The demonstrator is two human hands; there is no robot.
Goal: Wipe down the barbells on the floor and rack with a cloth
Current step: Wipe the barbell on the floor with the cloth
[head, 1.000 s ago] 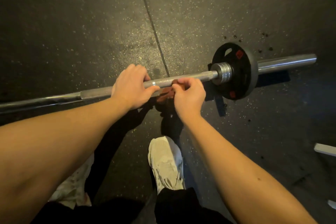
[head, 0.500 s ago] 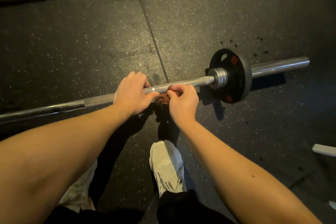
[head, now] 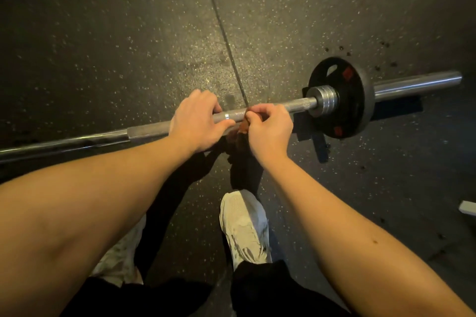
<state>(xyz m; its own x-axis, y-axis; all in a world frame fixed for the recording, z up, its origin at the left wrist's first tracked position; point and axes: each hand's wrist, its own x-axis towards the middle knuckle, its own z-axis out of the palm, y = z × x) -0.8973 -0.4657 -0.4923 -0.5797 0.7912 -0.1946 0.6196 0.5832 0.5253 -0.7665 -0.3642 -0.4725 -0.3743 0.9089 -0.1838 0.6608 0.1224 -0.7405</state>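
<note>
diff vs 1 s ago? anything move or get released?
The right hand, pinching the cloth at the barbell, edged slightly left toward the left hand. Nothing taken or released. Left hand's grip, barbell and weight plate unchanged.

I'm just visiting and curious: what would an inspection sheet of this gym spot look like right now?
Surface: dark speckled rubber floor, seams between tiles.
Job's things: barbell lying across the floor, one black weight plate on its right end; reddish-brown cloth at the shaft.
Clutter: small dark specks beyond the plate; white object at the right edge, unclear.
Hands: left hand grips the shaft; right hand pinches the cloth at it.
Cables: nothing seen.
Surroundings: the person's white shoes; no rack in view.
</note>
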